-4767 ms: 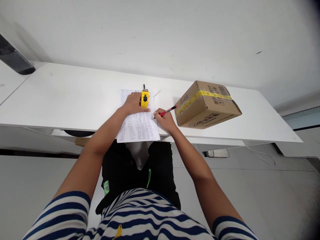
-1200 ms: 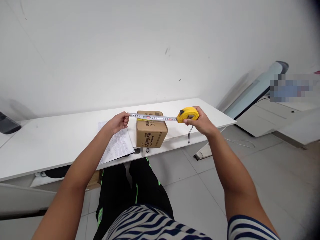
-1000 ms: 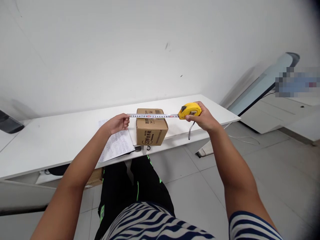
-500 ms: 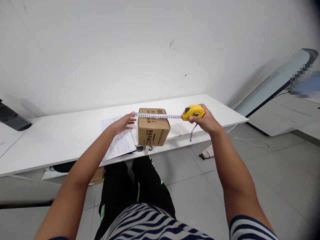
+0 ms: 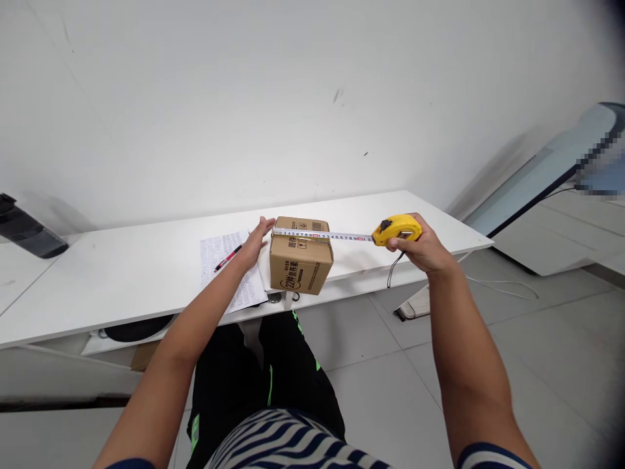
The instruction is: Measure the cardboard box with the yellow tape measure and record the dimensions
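A small cardboard box stands on the white table near its front edge. My right hand grips a yellow tape measure to the right of the box. Its white tape blade runs left across the box's top to the left edge. My left hand lies against the box's left side with fingers stretched out, beside the blade's end. A printed sheet of paper with a red pen on it lies just left of that hand.
A dark object rests at the table's far left. A white wall stands behind the table. A long pale panel leans at the right, with cables on the tiled floor beneath it. My legs in black trousers are below the table's edge.
Earlier I wrote on the paper with the pen. Since then the tape was stretched above the box; now it rests on the box top, and my left hand has opened against the box's side.
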Demonstrator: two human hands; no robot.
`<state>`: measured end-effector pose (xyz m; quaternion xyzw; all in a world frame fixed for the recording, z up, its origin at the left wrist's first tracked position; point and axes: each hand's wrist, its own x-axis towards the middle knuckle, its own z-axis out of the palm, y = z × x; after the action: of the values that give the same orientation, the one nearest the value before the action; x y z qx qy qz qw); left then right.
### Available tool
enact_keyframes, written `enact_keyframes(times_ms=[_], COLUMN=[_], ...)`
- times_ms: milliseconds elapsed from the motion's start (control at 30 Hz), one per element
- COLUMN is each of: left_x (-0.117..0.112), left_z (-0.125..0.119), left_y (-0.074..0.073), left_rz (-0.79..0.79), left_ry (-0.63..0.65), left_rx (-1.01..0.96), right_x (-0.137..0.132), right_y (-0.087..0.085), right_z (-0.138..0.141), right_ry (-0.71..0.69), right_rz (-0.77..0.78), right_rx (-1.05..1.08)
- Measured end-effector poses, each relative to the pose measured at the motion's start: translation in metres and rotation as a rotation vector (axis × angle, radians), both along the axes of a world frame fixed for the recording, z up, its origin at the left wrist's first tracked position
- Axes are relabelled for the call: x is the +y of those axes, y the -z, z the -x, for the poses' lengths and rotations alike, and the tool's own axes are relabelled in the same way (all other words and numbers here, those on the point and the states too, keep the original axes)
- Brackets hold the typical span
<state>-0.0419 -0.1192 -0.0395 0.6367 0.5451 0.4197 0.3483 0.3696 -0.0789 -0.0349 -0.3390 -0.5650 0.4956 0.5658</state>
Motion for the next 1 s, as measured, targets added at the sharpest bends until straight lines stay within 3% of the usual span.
enact_keyframes(times_ms=[133,233,300,400,467,700,1000], left_x=[0.018,0.033,0.041,0.044,0.042,0.038,0.041], left_z=[-0.018,-0.034,-0.041,-0.049,-0.051,-0.055,-0.055], left_y=[-0.031,-0.055,-0.063,-0.063,-0.06,-0.058,-0.055], left_rz=[-0.1,-0.089,-0.019,0.103,0.133,0.088,0.061], left_ry=[-0.066,0.032,0.12,0.186,0.157,0.045,0.057], left_rx=[-0.126,-0.107,-0.132,-0.172,-0.191,-0.183,-0.065], right_x=[0.001,0.001,0.001,0.0,-0.001,0.003,-0.001], right_y=[0.002,0.003,0.005,0.007,0.009,0.014,0.011], right_z=[-0.002,-0.004,-0.005,-0.009,-0.01,-0.012,0.014], right_ry=[0.006,0.009,0.006,0.0,-0.006,-0.036,-0.069], right_rz=[-0.003,-0.001,-0.008,-0.013,-0.008,-0.04,-0.028], right_rx=[-0.016,-0.027,-0.034,-0.045,-0.057,-0.043,-0.046])
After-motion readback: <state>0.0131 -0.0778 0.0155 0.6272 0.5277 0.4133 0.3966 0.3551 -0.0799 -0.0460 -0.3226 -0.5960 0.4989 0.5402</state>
